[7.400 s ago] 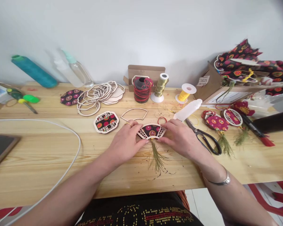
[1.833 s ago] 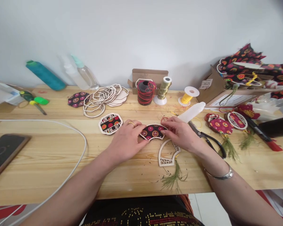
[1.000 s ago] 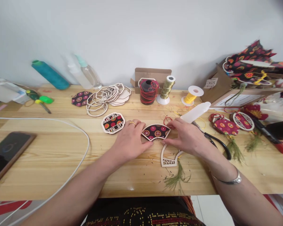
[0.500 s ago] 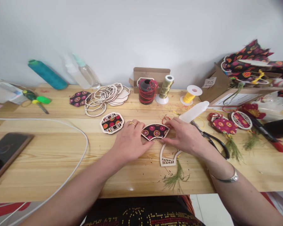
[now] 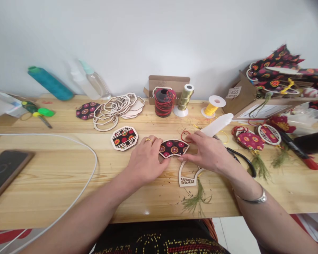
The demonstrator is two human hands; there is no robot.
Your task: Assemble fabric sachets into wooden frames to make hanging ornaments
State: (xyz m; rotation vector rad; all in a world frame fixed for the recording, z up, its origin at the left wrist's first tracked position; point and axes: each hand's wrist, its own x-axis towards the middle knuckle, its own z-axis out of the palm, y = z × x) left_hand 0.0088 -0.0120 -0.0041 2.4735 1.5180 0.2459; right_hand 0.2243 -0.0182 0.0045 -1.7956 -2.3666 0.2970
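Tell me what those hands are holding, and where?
The fan-shaped fabric piece, lying on the table: fingers of the left hand grip its left end, those of the right hand its right end.

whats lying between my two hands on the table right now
A fan-shaped fabric piece lies flat between the left hand and right hand, both touching its ends, as the head view shows.
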